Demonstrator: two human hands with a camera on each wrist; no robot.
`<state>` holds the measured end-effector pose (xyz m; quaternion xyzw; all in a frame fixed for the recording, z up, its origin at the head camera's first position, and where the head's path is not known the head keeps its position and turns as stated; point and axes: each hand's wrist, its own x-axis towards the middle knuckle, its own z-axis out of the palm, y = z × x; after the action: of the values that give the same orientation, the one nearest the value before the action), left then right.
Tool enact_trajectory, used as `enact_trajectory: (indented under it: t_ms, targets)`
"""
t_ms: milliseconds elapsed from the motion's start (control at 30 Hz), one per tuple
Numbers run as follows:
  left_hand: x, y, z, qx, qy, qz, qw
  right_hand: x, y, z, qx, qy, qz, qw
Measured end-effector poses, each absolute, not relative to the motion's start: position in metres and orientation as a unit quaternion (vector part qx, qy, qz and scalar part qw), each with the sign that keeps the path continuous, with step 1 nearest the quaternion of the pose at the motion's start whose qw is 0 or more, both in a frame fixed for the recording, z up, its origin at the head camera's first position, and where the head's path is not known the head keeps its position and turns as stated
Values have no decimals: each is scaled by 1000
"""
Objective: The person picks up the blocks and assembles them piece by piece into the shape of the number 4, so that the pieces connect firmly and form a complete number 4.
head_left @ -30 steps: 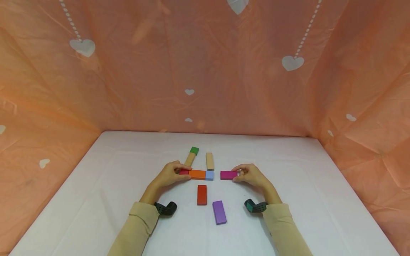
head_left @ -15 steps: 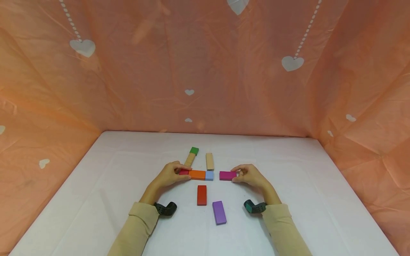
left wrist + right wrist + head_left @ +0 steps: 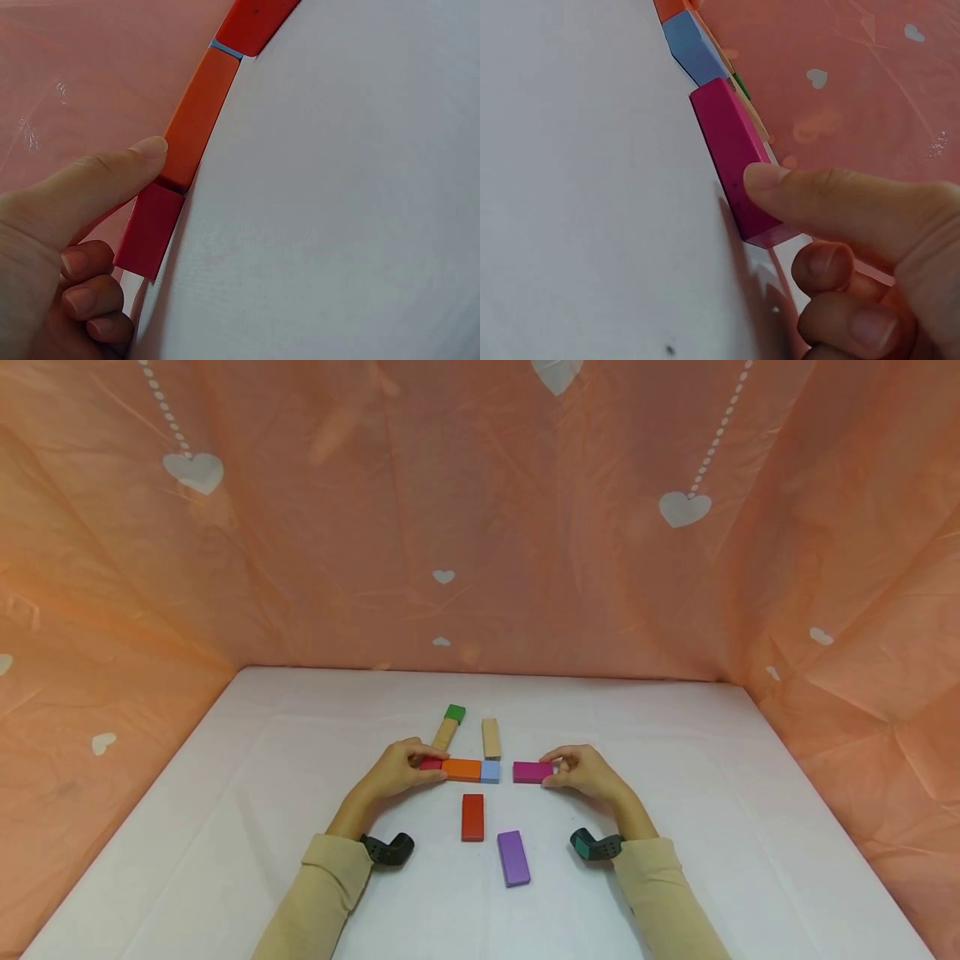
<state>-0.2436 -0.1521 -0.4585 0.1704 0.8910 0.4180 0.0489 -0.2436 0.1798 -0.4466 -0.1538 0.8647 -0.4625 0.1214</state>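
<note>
My left hand [image 3: 399,768] pinches the left end of an orange block [image 3: 462,770], thumb on the near side and fingers at the far side. A crimson block [image 3: 150,231] abuts that end, partly under the hand. At the orange block's right end a light blue block [image 3: 490,772] continues the row. My right hand [image 3: 590,772] pinches the right end of a magenta block [image 3: 727,139] between thumb and fingers. The magenta block lines up with the row, a small gap to the right of the light blue one.
Behind the row lie a plain wooden block [image 3: 491,738] and a slanted wooden block [image 3: 446,734] with a green block [image 3: 455,713] at its far end. Nearer are a red block [image 3: 472,817] and a purple block [image 3: 513,858]. An orange curtain [image 3: 480,527] borders the white table [image 3: 675,743].
My right hand has shifted slightly left with the magenta block, narrowing the gap to the light blue block. The left hand and the other blocks stay in place.
</note>
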Motion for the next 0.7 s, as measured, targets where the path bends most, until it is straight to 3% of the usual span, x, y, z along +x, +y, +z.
enact_trajectory:
  t_ms: [700]
  targets:
    - [-244, -152, -458, 177, 888, 422, 45, -241, 176, -445, -148, 863, -466, 129]
